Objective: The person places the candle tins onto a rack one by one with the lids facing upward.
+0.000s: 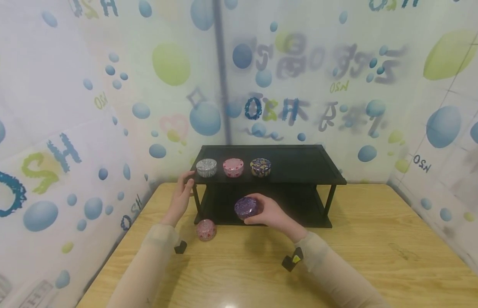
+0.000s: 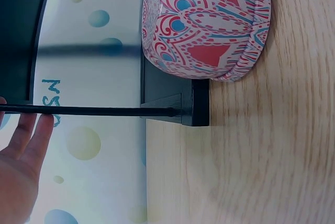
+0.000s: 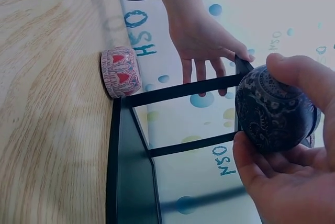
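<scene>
My right hand (image 1: 271, 214) grips a round purple patterned tin (image 1: 245, 208) between thumb and fingers, just in front of the black two-tier rack (image 1: 296, 164). In the right wrist view the tin (image 3: 272, 111) looks dark, with a swirling print. My left hand (image 1: 182, 199) touches the rack's front left corner, its fingers fairly straight beside the post (image 2: 104, 111). On the top shelf stand a black-and-white tin (image 1: 206, 167), a pink-and-red tin (image 1: 233, 167) and a dark blue-and-gold tin (image 1: 260, 167). Another pink-and-red tin (image 1: 206, 230) sits on the table by the rack's left front foot.
The rack stands on a wooden table (image 1: 377, 248) near the back wall covering (image 1: 300, 85), printed with blue and green bubbles. Its lower shelf (image 1: 289, 209) lies behind my right hand. A slim right front post (image 1: 330, 200) joins the tiers.
</scene>
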{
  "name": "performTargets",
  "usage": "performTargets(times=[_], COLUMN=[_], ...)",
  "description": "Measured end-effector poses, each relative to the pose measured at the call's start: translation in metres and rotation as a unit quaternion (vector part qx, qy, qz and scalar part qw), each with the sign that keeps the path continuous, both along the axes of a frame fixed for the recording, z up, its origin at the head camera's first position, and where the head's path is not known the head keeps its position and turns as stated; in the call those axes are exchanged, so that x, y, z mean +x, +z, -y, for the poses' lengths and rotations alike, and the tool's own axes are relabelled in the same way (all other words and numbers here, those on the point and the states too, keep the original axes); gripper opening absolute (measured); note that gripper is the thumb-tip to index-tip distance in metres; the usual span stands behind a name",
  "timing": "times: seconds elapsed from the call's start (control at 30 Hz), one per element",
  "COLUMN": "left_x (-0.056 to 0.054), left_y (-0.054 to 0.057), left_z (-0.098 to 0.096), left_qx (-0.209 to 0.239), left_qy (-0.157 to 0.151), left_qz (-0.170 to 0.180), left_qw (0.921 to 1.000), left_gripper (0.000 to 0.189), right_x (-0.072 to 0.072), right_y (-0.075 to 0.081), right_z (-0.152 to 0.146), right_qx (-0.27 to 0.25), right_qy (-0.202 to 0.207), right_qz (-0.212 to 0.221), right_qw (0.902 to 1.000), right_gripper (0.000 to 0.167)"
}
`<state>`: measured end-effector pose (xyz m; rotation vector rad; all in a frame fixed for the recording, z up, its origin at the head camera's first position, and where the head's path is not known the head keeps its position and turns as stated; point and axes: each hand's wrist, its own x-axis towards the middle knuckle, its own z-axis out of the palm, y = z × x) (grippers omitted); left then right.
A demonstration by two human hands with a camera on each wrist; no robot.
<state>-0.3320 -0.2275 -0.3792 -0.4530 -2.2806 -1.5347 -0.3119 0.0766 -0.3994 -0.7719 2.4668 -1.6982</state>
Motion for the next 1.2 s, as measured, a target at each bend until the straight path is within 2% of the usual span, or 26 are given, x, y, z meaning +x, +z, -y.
performTargets(times=[0.27, 0.37, 0.57, 0.67, 0.8, 0.9, 0.97, 1.17, 1.2], left_x=[0.001, 0.001, 0.000, -0.001, -0.014, -0.025, -0.028, -0.003, 0.001], left_y=[0.002, 0.001, 0.001, -0.001, -0.012, -0.023, -0.026, -0.002, 0.002], left_z=[0.000, 0.000, 0.000, 0.000, 0.005, 0.010, 0.011, 0.001, -0.001], left_qx=[0.005, 0.005, 0.008, 0.004, 0.005, 0.009, 0.007, 0.015, 0.015], left_qy=[-0.005, -0.003, -0.003, -0.001, 0.004, 0.008, 0.010, -0.004, -0.006], left_qz=[0.004, 0.004, -0.009, -0.020, -0.019, -0.019, -0.023, -0.011, -0.009], left_qw=[1.0000, 1.0000, 0.9999, 0.9998, 0.9998, 0.9998, 0.9997, 0.9998, 0.9998], left_gripper=[0.039, 0.040, 0.039, 0.040, 0.040, 0.040, 0.042, 0.039, 0.039], right_x=[0.001, 0.006, 0.023, 0.018, 0.007, 0.004, 0.007, 0.008, 0.005], right_y=[-0.002, 0.003, 0.025, 0.018, 0.004, 0.001, 0.005, 0.007, 0.003], right_z=[-0.008, -0.011, -0.017, -0.019, -0.024, -0.027, -0.029, -0.034, -0.035], right_qx=[-0.007, 0.000, 0.023, 0.020, 0.016, 0.014, 0.014, 0.010, 0.011], right_qy=[0.005, -0.001, -0.010, -0.019, -0.026, -0.025, -0.026, -0.034, -0.036], right_qz=[0.014, 0.010, -0.016, -0.010, -0.004, -0.012, -0.016, -0.013, -0.014], right_qw=[0.9999, 1.0000, 0.9996, 0.9996, 0.9995, 0.9995, 0.9994, 0.9993, 0.9992], right_gripper=[0.068, 0.067, 0.064, 0.065, 0.068, 0.069, 0.067, 0.068, 0.069])
